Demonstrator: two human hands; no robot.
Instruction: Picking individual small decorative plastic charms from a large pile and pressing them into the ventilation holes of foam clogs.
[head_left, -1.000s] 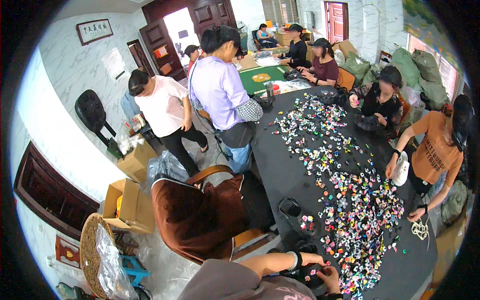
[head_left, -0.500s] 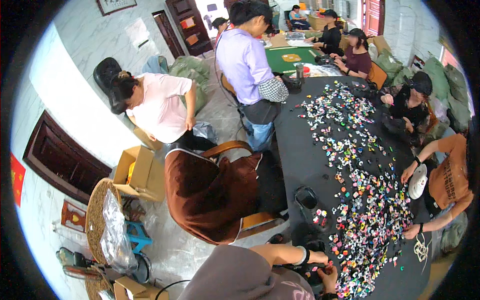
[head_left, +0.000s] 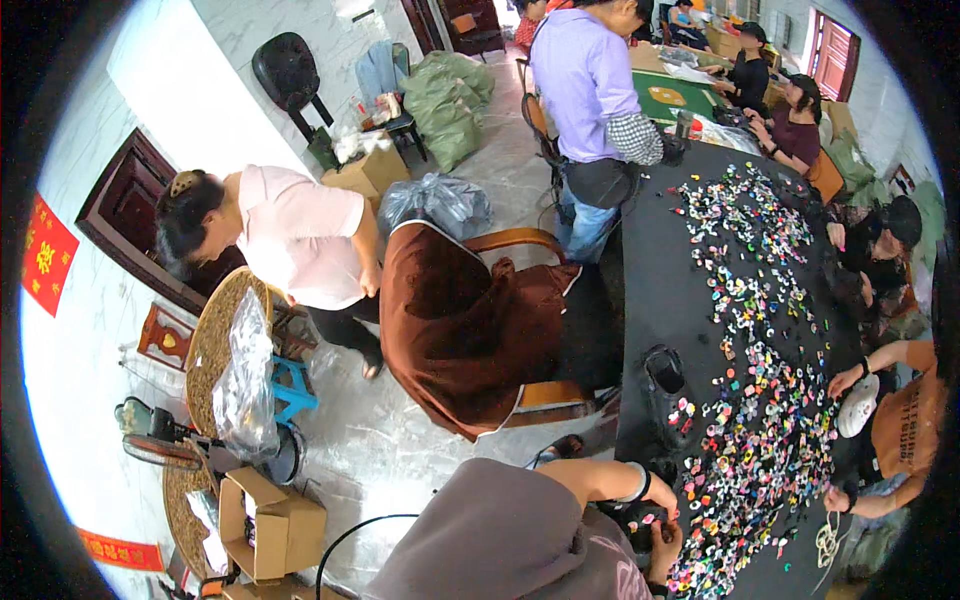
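Observation:
My left hand (head_left: 657,493), with a pale band at the wrist, reaches over the near left edge of the dark table, its fingers bent together. Just below it my right hand (head_left: 665,548) has curled fingers, and the two hands almost meet. What either holds is too small to make out; a tiny pink-red piece (head_left: 648,519) shows beside the left fingertips. Right of my hands spreads a long heap of small multicoloured pieces (head_left: 745,450). A black oval tray (head_left: 664,370) lies beyond my hands, with a few red and white pieces near it.
A chair draped in brown cloth (head_left: 450,330) stands left of the table. A person in pink (head_left: 300,235) bends near a round woven tray (head_left: 215,370). Across the table, a person in orange (head_left: 905,420) holds a white round object (head_left: 858,405). Cardboard boxes (head_left: 270,525) sit lower left.
My view has turned left, so the scene sits further right. The person in pink has moved nearer the woven tray. My hands stay close together at the table edge.

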